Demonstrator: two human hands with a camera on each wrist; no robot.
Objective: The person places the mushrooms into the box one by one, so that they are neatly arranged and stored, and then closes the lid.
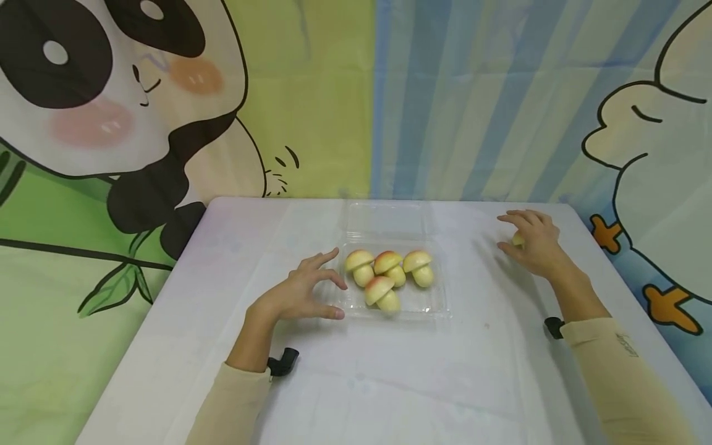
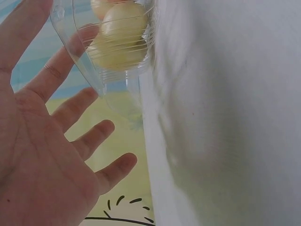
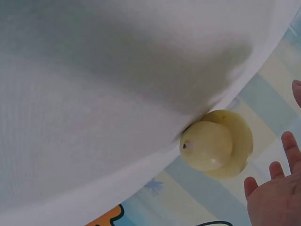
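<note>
A clear plastic box (image 1: 411,304) stands in the middle of the table with its lid (image 1: 384,219) folded back. Several yellow toy mushrooms (image 1: 423,275) with reddish-tinged caps lie inside it. At the box's left side is my left hand (image 1: 303,287), fingers spread, holding nothing; the left wrist view shows its palm (image 2: 42,155) near the clear wall. My right hand (image 1: 534,244) is over another toy mushroom (image 3: 207,146) at the table's right. In the right wrist view its fingers (image 3: 291,146) are extended and apart from that mushroom, which lies on its side on the table.
A white cloth covers the table (image 1: 389,383). Behind it hangs a printed backdrop (image 1: 311,74) with a panda at left and a white cartoon figure (image 1: 667,185) at right. Dark straps (image 1: 283,362) sit at both wrists.
</note>
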